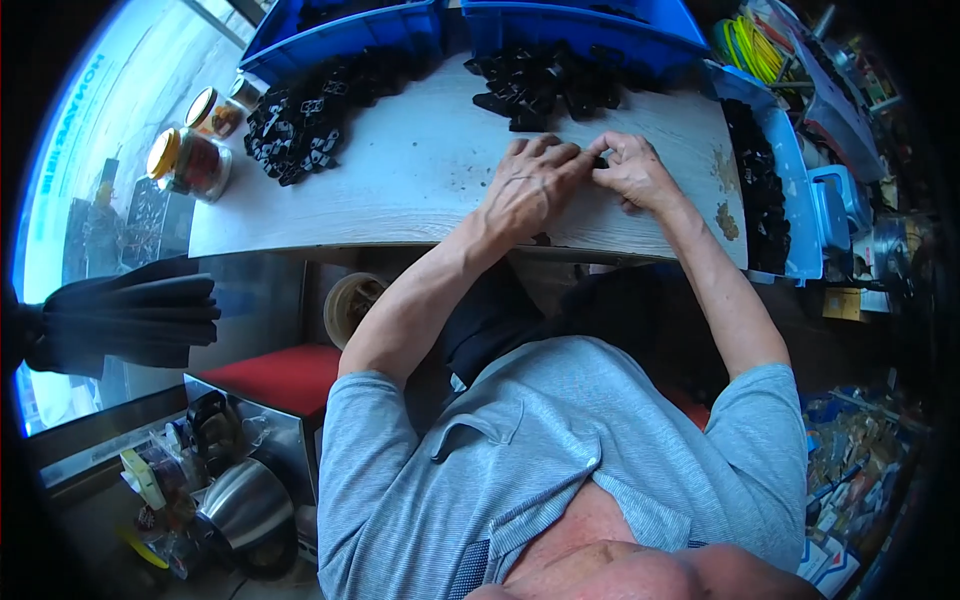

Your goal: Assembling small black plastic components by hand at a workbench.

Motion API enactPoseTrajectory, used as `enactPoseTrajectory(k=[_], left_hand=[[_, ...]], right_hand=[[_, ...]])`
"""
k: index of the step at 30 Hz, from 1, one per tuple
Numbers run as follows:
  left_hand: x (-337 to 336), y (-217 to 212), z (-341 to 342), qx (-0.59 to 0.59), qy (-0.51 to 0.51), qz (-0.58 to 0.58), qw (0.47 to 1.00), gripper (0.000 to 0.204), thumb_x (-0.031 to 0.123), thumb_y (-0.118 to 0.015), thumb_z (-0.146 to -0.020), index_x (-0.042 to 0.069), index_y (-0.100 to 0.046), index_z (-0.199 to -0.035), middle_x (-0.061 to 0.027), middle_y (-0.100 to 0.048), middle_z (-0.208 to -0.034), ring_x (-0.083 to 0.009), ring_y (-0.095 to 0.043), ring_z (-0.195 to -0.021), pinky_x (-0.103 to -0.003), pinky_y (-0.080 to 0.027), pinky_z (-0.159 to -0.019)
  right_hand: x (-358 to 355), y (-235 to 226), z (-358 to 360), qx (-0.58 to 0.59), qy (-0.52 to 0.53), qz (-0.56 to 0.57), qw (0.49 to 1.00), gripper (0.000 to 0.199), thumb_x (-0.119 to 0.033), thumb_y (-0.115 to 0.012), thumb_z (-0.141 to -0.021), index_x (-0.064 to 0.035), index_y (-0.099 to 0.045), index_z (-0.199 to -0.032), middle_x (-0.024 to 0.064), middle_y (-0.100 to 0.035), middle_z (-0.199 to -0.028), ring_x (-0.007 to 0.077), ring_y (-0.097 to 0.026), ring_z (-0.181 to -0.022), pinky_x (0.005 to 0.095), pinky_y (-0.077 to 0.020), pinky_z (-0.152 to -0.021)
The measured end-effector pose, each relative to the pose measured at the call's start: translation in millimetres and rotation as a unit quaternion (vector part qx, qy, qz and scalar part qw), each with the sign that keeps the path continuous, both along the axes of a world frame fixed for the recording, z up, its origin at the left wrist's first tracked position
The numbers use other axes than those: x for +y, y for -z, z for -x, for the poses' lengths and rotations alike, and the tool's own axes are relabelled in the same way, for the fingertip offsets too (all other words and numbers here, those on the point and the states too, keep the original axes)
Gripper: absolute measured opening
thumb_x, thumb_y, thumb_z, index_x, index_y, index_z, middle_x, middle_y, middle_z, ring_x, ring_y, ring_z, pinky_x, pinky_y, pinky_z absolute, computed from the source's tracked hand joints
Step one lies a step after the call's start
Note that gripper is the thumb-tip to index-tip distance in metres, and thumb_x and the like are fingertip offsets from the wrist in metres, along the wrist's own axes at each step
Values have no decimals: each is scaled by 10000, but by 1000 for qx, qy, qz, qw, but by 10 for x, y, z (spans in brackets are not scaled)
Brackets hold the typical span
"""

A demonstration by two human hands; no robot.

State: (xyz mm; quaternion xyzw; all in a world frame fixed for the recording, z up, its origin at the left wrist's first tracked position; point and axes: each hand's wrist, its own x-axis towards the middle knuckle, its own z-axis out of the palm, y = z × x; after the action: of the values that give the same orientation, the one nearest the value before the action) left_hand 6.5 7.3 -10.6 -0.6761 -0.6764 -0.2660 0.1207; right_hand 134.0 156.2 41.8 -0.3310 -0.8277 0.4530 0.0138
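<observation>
Above the near part of the pale wooden table, my two hands meet fingertip to fingertip. My left hand is closed, knuckles up, its thumb hidden underneath. Thumb and index finger of my right hand pinch together against it. Between them shows a small black plastic part, mostly covered by fingers of both hands. Just beyond my left hand lies a heap of black plastic parts. Farther left is a second heap of black parts, with lighter outlines on some pieces.
Two blue bins stand along the far edge. A light blue bin holding black parts adjoins the table's right side. Lidded jars sit at the left edge. Below left are a red-topped cabinet and a metal kettle.
</observation>
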Motion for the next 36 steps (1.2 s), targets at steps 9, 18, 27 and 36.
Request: enactPoseTrajectory(k=[9, 18, 27, 36], left_hand=[[-114, -88, 1402, 101, -369, -65, 922, 260, 180, -610, -878, 103, -666, -1120, -88, -676, -1131, -349, -611, -1052, -471, -499, -844], [-133, -20, 1515, 42, -335, -30, 941, 369, 221, -633, -911, 144, -675, -1269, -113, -666, -1276, -368, -593, -1181, -479, -479, -983], [-126, 105, 1659, 62, -331, -53, 940, 243, 231, -648, -890, 150, -720, -1108, -84, -716, -1122, -326, -638, -1080, -479, -491, -901], [-123, 26, 1641, 0, -341, 0, 940, 208, 240, -633, -927, 145, -712, -1095, -115, -733, -1031, -332, -670, -1031, -443, -505, -937]], right_hand=[[344, -60, -259, 73, 130, 138, 979, 450, -213, -824, -808, -27, -610, -1157, -6, -519, -579, 109, -579, -462, 289, -534, -422], [1334, 3, -503, 194, 421, 32, 886, 498, -178, -817, -827, -47, -633, -1271, 91, -598, -721, 171, -619, -557, 338, -598, -521], [1183, 26, 57, 158, 249, -44, 954, 520, -208, -800, -825, -102, -649, -1311, 63, -617, -683, 120, -549, -480, 281, -516, -449], [1370, 273, 295, 105, 256, -117, 954, 290, -235, -779, -863, -92, -740, -1112, 48, -642, -713, 119, -519, -434, 276, -444, -381]])
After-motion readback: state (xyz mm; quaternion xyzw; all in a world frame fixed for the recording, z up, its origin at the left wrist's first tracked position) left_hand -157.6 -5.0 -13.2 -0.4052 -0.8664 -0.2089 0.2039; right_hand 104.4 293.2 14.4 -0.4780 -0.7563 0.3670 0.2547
